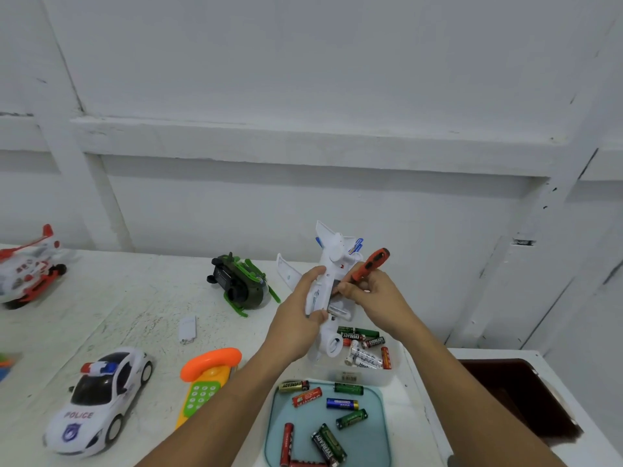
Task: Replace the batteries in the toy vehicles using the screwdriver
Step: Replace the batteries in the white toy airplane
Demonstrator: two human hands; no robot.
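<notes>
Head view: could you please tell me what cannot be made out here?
- Head view: the tip of the screwdriver, hidden by the fingers of the right hand.
- Head view: whether the compartment of the toy plane holds batteries; the left hand and right hand cover it.
- Head view: the near end of the blue tray, cut off by the bottom edge.
- Head view: the small white piece on the table, too blurred to identify.

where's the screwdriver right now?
Head view, just right of centre: the orange screwdriver is gripped in the right hand, against the white toy plane that the left hand holds above the clear battery tub.
</notes>
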